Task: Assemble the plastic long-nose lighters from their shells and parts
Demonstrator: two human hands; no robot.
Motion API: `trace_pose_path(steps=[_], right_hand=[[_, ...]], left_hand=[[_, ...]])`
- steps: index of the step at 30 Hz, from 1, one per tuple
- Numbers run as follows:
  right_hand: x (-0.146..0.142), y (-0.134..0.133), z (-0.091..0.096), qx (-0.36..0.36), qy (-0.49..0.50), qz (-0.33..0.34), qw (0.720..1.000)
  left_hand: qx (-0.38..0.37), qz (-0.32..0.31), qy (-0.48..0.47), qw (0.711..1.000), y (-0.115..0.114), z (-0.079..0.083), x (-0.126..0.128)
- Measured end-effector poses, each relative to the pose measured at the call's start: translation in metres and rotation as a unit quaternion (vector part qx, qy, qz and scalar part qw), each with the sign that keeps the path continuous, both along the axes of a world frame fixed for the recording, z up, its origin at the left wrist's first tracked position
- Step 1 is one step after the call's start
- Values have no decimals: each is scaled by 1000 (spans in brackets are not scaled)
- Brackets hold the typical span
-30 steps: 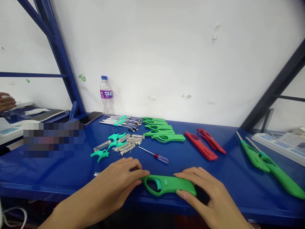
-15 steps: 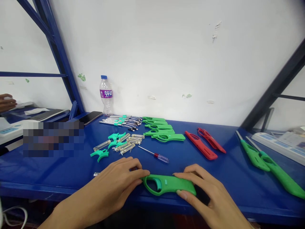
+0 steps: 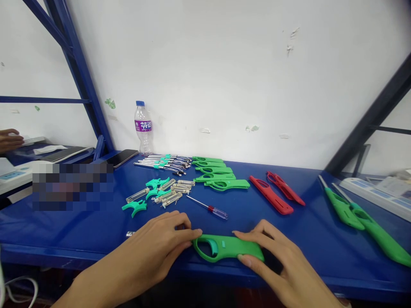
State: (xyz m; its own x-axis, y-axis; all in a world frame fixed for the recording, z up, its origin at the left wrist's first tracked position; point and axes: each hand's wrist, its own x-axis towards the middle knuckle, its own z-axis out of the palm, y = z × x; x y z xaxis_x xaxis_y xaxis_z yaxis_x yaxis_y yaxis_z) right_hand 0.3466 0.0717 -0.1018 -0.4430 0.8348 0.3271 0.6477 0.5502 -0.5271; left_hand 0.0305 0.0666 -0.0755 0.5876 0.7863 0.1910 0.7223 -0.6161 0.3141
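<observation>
A green long-neck gas lighter (image 3: pixel 236 248) lies sideways at the table's front edge, its teal trigger showing in the loop. My left hand (image 3: pixel 160 246) pinches its front end between thumb and fingers, hiding most of the metal tube; a bit of metal tip (image 3: pixel 130 234) shows past the wrist. With thumb and fingers, my right hand (image 3: pixel 272 252) grips the handle's rear end. Beyond my hands lies a screwdriver (image 3: pixel 219 213) with a clear purple handle. Left of it are teal triggers (image 3: pixel 135 207) and several clear fuel tanks (image 3: pixel 171 199).
Metal lighter tubes with wires (image 3: pixel 165 162) and green shell halves (image 3: pixel 226 184) lie at the back. Red shells (image 3: pixel 271 196) are to the right, then two green lighters (image 3: pixel 379 235) and a power strip (image 3: pixel 379 196). A bottle (image 3: pixel 143 128) and phone (image 3: pixel 123 158) stand back left; another person's hand (image 3: pixel 9 140) is far left.
</observation>
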Motion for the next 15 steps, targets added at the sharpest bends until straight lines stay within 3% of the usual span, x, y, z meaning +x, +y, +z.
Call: trace_pose_path(steps=[15], right_hand=[[3,1,-15,20,-38,-26,999]], left_hand=[[6,10,-5,1000,-1,3,3]])
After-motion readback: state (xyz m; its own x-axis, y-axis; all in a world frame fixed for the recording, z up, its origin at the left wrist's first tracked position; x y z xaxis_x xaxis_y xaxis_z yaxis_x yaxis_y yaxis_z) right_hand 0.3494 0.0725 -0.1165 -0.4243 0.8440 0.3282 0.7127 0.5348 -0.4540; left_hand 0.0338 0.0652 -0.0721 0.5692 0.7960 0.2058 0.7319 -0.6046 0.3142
